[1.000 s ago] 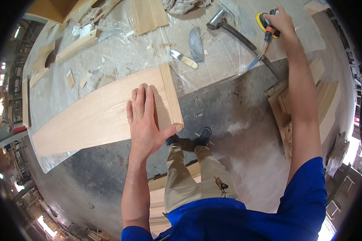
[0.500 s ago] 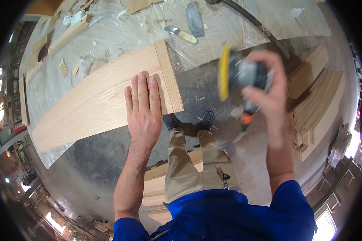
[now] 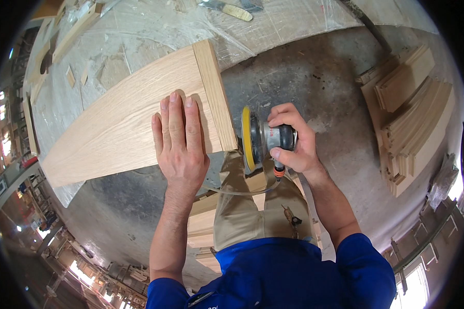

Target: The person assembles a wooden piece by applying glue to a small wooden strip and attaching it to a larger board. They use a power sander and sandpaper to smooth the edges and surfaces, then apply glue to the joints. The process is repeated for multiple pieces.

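A pale wooden panel [image 3: 123, 123] with a cross strip along its right end lies on the plastic-covered table. My left hand [image 3: 183, 149] rests flat on it near that end, fingers stretched out. In my right hand [image 3: 299, 141] is an orbital sander [image 3: 276, 138] with a yellow-edged round pad, fingers wrapped round its body. The sander is turned on its side, its pad facing the panel's right end edge close by; whether they touch I cannot tell. A thin hose runs from its orange fitting across my legs.
Stacked wooden boards [image 3: 417, 129] stand on the floor at the right. More boards [image 3: 203, 226] lie below, beside my legs. On the plastic-covered table [image 3: 154, 31] are a putty knife [image 3: 229, 9], wood scraps and a long strip [image 3: 77, 33]. A dark hose [image 3: 368, 23] hangs over its far right edge.
My right hand has brought the sander left and down, close to the panel's right end. The left hand stays flat on the panel. The whole view has shifted slightly.
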{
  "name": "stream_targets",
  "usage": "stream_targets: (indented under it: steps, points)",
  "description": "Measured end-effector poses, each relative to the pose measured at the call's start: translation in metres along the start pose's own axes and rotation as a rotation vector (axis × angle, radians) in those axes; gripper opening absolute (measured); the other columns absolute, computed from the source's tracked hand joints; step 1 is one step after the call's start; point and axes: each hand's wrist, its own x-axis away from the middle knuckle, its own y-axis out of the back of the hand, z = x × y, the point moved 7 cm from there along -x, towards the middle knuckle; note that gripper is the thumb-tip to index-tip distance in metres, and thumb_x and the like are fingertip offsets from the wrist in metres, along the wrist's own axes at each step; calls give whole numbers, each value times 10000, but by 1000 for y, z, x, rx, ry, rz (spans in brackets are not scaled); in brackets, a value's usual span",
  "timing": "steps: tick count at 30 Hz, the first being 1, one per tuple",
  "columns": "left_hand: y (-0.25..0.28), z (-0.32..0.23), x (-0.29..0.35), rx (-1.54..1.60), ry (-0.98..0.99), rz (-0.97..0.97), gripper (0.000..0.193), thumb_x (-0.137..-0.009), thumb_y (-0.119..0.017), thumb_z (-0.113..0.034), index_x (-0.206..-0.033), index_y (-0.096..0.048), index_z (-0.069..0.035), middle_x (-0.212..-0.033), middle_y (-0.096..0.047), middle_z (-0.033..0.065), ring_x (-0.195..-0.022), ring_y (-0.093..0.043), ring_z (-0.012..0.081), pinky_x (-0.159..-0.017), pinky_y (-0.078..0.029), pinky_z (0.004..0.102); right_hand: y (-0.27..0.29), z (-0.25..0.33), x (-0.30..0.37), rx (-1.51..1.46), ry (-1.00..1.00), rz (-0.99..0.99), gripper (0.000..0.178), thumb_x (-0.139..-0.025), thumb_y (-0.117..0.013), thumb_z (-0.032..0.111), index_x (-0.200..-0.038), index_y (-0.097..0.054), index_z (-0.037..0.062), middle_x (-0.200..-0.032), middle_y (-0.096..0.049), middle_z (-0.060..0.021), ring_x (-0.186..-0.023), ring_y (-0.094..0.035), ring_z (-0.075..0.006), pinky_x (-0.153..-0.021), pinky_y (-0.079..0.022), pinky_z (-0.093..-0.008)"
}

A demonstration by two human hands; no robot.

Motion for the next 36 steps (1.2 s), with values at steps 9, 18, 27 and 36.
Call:
stream_targets:
  steps: [9, 18, 27, 36]
  points:
    - [-1, -3, -2, 12, 7, -11, 769, -939, -702, 39, -1656, -439, -52, -1691, -441, 247, -1599, -405, 411, -1308, -304, 616, -2, 17, -35, 122, 135, 114, 508, -715, -791, 122, -1205, -677, 52, -1179, -608, -150, -1040, -624, -264, -942, -502, -379]
    - [6, -6, -6, 54, 26, -9, 789, -903, -652, 93, -1652, -456, -57, -1696, -448, 239, -1592, -419, 417, -1305, -300, 611, -2, 26, -27, 174, 155, 123, 520, -691, -800, 124, -1194, -688, 52, -1200, -613, -172, -1044, -636, -273, -916, -522, -401]
    - [5, -3, -4, 56, 32, -27, 747, -929, -630, 102, -1643, -472, -49, -1687, -460, 239, -1585, -430, 415, -1305, -308, 609, -7, 20, 2, 185, 115, 135, 502, -695, -798, 134, -1181, -699, 59, -1195, -618, -169, -1040, -635, -272, -931, -509, -390]
    - [4, -4, -3, 74, 33, -29, 736, -938, -621, 105, -1642, -479, -58, -1689, -464, 228, -1588, -431, 405, -1300, -318, 607, -4, 40, 0, 353, 200, 208, 521, -682, -818, 83, -1192, -714, 61, -1211, -622, -173, -1022, -659, -300, -882, -544, -409]
